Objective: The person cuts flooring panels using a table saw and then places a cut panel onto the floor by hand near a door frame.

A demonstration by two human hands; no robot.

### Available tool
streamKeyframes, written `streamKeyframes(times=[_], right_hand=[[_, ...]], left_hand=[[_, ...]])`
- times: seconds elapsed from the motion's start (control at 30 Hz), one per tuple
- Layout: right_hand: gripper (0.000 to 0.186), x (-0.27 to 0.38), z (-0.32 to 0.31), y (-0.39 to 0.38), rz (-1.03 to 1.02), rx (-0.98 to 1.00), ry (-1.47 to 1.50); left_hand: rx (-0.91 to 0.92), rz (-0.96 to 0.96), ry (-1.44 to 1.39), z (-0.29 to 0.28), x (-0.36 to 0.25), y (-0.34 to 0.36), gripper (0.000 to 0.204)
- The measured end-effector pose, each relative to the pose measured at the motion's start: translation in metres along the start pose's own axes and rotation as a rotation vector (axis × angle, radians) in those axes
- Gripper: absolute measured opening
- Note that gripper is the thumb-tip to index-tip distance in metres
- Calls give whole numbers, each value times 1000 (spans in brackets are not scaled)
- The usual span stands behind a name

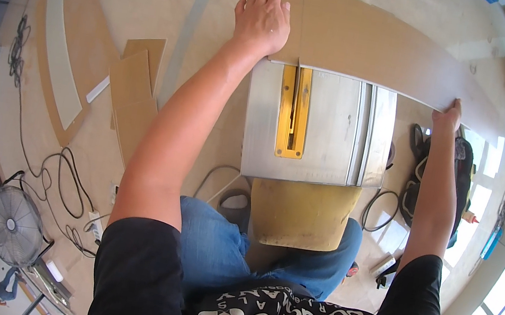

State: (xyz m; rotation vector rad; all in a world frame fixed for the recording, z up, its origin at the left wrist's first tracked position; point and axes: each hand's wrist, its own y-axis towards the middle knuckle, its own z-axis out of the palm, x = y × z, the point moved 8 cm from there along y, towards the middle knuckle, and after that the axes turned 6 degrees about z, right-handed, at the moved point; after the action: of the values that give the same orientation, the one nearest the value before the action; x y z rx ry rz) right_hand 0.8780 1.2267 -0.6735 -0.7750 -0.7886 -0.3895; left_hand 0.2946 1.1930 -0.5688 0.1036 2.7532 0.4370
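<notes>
A long brown wooden board (378, 45) lies across the far edge of a table saw's grey metal top (329, 137). The board's near edge meets the blade slot in the yellow insert (293, 114). My left hand (262, 19) presses flat on the board's left end, fingers spread. My right hand (450, 116) grips the near edge of the board to the right of the saw top. A brown sheet (300, 212) hangs from the saw's near side, in front of my knees.
Cut board pieces (135, 98) and a long white strip (62, 59) lie on the floor at left. Black cables (62, 179) run to a floor fan (14, 224) at lower left. A dark bag (419, 179) sits right of the saw. Windows line the right.
</notes>
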Motion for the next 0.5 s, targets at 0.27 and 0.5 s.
streamKeyframes(times=[0.27, 0.5], right_hand=[[21, -2, -11, 4, 17, -21, -2], [19, -1, -17, -1, 17, -22, 19]], left_hand=[[48, -22, -13, -1, 0, -7, 55], [46, -5, -21, -5, -3, -14, 55]])
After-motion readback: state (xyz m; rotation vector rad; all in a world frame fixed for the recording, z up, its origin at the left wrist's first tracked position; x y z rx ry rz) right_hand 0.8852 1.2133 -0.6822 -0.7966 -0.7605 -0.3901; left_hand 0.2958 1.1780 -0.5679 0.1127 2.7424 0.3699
